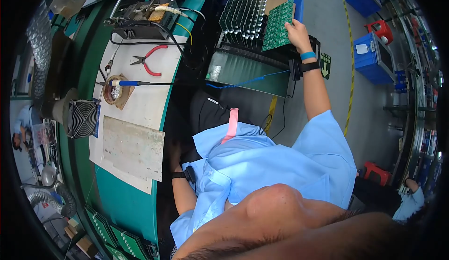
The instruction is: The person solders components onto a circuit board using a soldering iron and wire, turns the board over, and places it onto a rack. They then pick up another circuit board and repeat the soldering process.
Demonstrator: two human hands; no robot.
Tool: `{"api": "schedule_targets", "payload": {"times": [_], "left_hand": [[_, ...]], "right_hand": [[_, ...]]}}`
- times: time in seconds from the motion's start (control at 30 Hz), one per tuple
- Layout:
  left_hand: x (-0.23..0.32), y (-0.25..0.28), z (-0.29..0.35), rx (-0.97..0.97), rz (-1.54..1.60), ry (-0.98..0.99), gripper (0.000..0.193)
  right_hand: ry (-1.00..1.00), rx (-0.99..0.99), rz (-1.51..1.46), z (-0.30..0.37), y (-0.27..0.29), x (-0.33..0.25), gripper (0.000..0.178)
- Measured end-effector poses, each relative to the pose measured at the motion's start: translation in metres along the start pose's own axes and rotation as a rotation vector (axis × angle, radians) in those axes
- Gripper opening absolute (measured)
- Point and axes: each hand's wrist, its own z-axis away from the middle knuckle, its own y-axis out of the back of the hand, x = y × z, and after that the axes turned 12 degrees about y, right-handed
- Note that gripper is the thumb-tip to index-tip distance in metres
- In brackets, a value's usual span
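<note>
At the top of the view, my right hand (pixel 298 35) grips the edge of a green circuit board (pixel 278 26), fingers closed on it. The board stands tilted beside a rack of upright circuit boards (pixel 242 14), above a blue bin (pixel 299 3). A blue band and a black strap circle my right wrist. My left hand (pixel 175 153) hangs low in shadow by the workbench edge, so its fingers are too dark to make out. Nearest to it on the bench lies a worn flat metal plate (pixel 133 147).
On the bench are red-handled cutters (pixel 152 60), a blue soldering iron (pixel 126 83) on its round holder, a fan (pixel 83 118) and a black device (pixel 145 24). More boards (pixel 126 243) stand at lower left. Blue crates (pixel 373 56) and a red stool (pixel 377 173) are on the floor.
</note>
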Motion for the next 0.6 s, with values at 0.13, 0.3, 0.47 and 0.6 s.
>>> {"api": "schedule_targets", "payload": {"times": [0.13,0.3,0.47,0.6], "left_hand": [[0.032,0.010,0.027,-0.031,-0.021,0.063,0.057],[0.025,0.006,0.027,0.016,-0.033,0.021,0.059],[0.004,-0.003,0.008,-0.112,0.239,0.132,0.061],[-0.016,-0.007,-0.001,-0.040,0.101,0.076,0.060]], "right_hand": [[-0.001,0.005,0.077,-0.015,-0.013,-0.001,0.028],[-0.116,-0.047,0.047,-0.021,-0.017,-0.022,0.029],[-0.214,-0.176,0.021,-0.034,-0.017,-0.045,0.039],[-0.169,-0.207,-0.032,-0.030,-0.030,-0.056,0.053]]}}
